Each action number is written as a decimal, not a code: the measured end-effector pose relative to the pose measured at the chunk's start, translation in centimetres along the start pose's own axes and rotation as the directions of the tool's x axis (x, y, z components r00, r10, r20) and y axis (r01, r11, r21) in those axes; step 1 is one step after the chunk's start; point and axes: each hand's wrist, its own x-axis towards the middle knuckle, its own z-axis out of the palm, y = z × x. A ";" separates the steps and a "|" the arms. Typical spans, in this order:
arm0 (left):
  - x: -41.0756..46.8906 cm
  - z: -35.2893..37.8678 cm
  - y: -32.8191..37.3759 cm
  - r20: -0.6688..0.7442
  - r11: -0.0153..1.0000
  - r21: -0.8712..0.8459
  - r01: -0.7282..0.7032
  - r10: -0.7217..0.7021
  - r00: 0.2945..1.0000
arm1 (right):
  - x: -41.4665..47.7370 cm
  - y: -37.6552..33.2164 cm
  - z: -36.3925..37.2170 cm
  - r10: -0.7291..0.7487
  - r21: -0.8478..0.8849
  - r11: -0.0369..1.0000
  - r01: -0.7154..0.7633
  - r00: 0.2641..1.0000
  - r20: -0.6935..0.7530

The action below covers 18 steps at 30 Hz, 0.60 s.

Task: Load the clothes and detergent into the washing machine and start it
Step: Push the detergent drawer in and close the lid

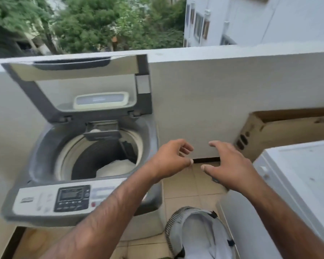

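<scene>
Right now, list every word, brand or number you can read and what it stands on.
No text is readable.
On the washing machine's control panel: display and button labels, blurred.
On the badge at its left end: blurred.
On the sticker on the open lid: blurred.

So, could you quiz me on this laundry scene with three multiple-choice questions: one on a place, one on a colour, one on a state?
1. Where is the laundry basket?
A) on the floor beside the washing machine
B) on top of the machine
C) hanging from a hook

2. What colour is the cloth in the drum?
A) red
B) white
C) black

3. How is the lid?
A) shut flat
B) raised open
C) taken off

Answers:
1. A, since the basket stands on the tiles next to the machine.
2. B, since pale white fabric lies at the drum's bottom.
3. B, since the lid stands up at the back on its hinges.
</scene>
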 end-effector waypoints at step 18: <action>-0.8 -22.9 -23.8 -0.091 0.805 -0.535 0.258 -0.358 0.929 | 11.4 -26.5 17.0 -0.055 0.463 0.884 -0.069 0.967 0.249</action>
